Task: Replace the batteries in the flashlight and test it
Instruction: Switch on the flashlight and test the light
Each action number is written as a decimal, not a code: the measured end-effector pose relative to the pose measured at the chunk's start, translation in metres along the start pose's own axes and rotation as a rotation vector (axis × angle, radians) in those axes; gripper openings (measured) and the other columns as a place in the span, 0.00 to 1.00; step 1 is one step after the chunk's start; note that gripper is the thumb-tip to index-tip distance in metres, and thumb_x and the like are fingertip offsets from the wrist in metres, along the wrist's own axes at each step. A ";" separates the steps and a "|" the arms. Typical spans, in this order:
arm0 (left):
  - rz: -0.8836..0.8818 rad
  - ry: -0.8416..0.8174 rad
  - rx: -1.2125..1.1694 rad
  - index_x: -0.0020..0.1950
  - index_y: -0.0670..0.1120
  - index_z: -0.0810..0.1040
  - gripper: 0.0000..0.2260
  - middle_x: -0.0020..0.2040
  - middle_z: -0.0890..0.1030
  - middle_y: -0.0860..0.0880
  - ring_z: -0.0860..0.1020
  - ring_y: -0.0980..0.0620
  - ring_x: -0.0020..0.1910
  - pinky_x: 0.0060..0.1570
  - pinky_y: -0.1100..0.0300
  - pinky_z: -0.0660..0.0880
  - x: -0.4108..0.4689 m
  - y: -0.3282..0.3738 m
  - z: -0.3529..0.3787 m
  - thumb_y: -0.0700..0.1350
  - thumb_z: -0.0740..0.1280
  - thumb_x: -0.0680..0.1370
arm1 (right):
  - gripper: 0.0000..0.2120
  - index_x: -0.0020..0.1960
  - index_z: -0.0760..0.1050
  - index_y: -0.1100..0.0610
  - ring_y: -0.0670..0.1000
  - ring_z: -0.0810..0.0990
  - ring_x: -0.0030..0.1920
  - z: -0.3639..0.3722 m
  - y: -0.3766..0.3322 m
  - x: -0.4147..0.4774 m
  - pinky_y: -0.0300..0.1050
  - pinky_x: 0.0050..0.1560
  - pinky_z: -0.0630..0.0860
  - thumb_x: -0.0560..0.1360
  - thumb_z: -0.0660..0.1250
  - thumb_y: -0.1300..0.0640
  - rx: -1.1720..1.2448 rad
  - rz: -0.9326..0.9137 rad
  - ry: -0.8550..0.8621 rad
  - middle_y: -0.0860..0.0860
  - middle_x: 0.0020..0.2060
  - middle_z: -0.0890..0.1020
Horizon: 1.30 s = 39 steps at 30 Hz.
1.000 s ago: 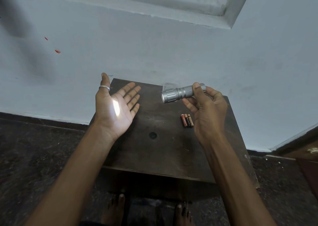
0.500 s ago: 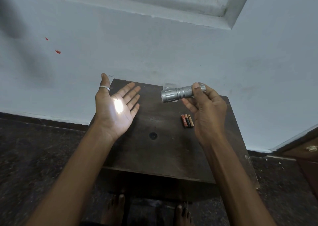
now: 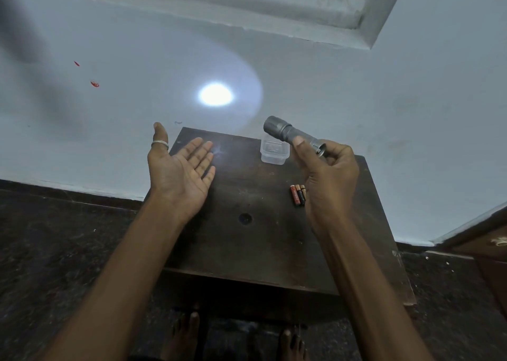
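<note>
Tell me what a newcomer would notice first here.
The bright round spot of light on the pale wall, above the dark table's far edge, catches the eye first. The right hand grips a silver flashlight over the table's far right, its head aimed at the wall. The left hand is open, palm up, over the table's left side; three batteries lie by the right hand.

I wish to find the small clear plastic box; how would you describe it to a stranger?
On the dark wooden table against the pale wall, look near the far edge, just below the silver metal flashlight in the right hand. There sits the small clear plastic box, the only see-through thing; the three batteries nearby are orange and black.
</note>
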<state>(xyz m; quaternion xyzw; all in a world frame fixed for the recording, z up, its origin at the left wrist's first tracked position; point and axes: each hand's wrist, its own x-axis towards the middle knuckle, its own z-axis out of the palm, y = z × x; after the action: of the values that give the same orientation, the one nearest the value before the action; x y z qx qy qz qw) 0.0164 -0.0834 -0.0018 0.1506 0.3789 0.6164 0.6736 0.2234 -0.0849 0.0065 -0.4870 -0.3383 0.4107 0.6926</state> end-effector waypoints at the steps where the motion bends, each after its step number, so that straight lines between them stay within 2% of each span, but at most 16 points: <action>1: 0.000 0.002 -0.002 0.71 0.43 0.72 0.38 0.70 0.76 0.45 0.70 0.47 0.72 0.74 0.49 0.61 0.000 0.000 0.000 0.72 0.56 0.75 | 0.17 0.50 0.74 0.61 0.53 0.83 0.46 0.000 0.000 0.000 0.58 0.56 0.82 0.69 0.80 0.60 -0.009 -0.008 0.007 0.56 0.44 0.82; 6: 0.001 0.009 0.000 0.71 0.43 0.72 0.38 0.70 0.75 0.45 0.69 0.47 0.73 0.75 0.49 0.60 0.000 0.002 0.000 0.72 0.56 0.75 | 0.15 0.49 0.75 0.58 0.52 0.83 0.46 -0.001 0.000 0.000 0.55 0.54 0.83 0.69 0.80 0.60 -0.048 -0.040 0.010 0.57 0.46 0.82; 12: 0.010 0.021 0.033 0.69 0.44 0.73 0.37 0.68 0.77 0.46 0.70 0.48 0.72 0.75 0.49 0.60 -0.002 0.003 0.000 0.72 0.55 0.75 | 0.15 0.50 0.77 0.52 0.45 0.84 0.45 -0.005 -0.002 0.001 0.42 0.48 0.82 0.69 0.80 0.58 -0.197 -0.163 -0.013 0.55 0.49 0.83; 16: 0.006 0.018 0.027 0.71 0.44 0.72 0.38 0.68 0.77 0.46 0.70 0.48 0.72 0.75 0.49 0.61 -0.003 0.003 0.000 0.72 0.56 0.75 | 0.14 0.51 0.79 0.46 0.38 0.82 0.40 -0.008 -0.004 0.003 0.38 0.46 0.81 0.70 0.79 0.56 -0.308 -0.205 -0.044 0.47 0.46 0.84; 22: 0.000 -0.007 0.034 0.73 0.44 0.71 0.38 0.70 0.76 0.46 0.69 0.49 0.72 0.75 0.50 0.60 -0.003 0.003 0.000 0.72 0.55 0.75 | 0.16 0.55 0.80 0.49 0.34 0.82 0.39 -0.010 -0.006 0.003 0.26 0.40 0.75 0.69 0.79 0.55 -0.361 -0.245 -0.043 0.42 0.42 0.84; 24: 0.001 -0.017 0.041 0.72 0.44 0.71 0.38 0.70 0.76 0.46 0.69 0.49 0.73 0.75 0.49 0.59 -0.003 0.003 0.000 0.72 0.55 0.75 | 0.17 0.56 0.79 0.50 0.36 0.83 0.40 -0.012 -0.007 0.003 0.31 0.43 0.78 0.69 0.79 0.54 -0.372 -0.241 -0.040 0.44 0.44 0.85; 27: -0.004 -0.027 0.052 0.72 0.45 0.72 0.38 0.70 0.76 0.46 0.69 0.49 0.73 0.75 0.50 0.60 -0.004 0.004 0.000 0.72 0.55 0.75 | 0.17 0.56 0.79 0.51 0.44 0.86 0.44 -0.014 -0.008 0.005 0.50 0.51 0.84 0.70 0.79 0.54 -0.330 -0.194 -0.031 0.49 0.46 0.86; 29: -0.015 -0.039 0.048 0.71 0.44 0.72 0.38 0.70 0.76 0.46 0.68 0.49 0.73 0.75 0.49 0.59 -0.004 0.004 0.001 0.72 0.55 0.75 | 0.17 0.57 0.77 0.53 0.50 0.87 0.47 -0.015 -0.009 0.005 0.56 0.51 0.84 0.71 0.78 0.56 -0.237 -0.147 -0.036 0.53 0.47 0.86; 31: -0.028 -0.052 0.048 0.71 0.44 0.72 0.38 0.71 0.75 0.46 0.67 0.48 0.74 0.75 0.48 0.58 -0.003 0.004 0.003 0.72 0.55 0.75 | 0.18 0.58 0.75 0.56 0.53 0.88 0.47 -0.014 -0.010 0.005 0.54 0.48 0.85 0.72 0.78 0.58 -0.121 -0.094 -0.042 0.55 0.45 0.86; 35: -0.049 -0.085 0.081 0.73 0.45 0.71 0.39 0.73 0.73 0.46 0.65 0.48 0.76 0.76 0.48 0.57 -0.003 0.003 0.004 0.72 0.53 0.75 | 0.15 0.56 0.73 0.57 0.52 0.88 0.45 -0.012 -0.012 0.004 0.46 0.45 0.83 0.74 0.76 0.60 0.059 -0.006 -0.059 0.50 0.39 0.85; 39: -0.055 -0.103 0.104 0.73 0.46 0.71 0.39 0.72 0.73 0.47 0.65 0.49 0.76 0.76 0.49 0.57 -0.003 0.001 0.003 0.73 0.53 0.74 | 0.11 0.52 0.74 0.58 0.52 0.87 0.42 -0.012 -0.012 0.005 0.45 0.44 0.83 0.75 0.75 0.61 0.162 0.038 -0.045 0.47 0.35 0.84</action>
<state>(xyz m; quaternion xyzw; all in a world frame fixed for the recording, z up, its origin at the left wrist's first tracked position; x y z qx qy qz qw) 0.0179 -0.0848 0.0021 0.2064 0.3795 0.5686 0.7000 0.2389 -0.0876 0.0147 -0.4261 -0.3100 0.4607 0.7142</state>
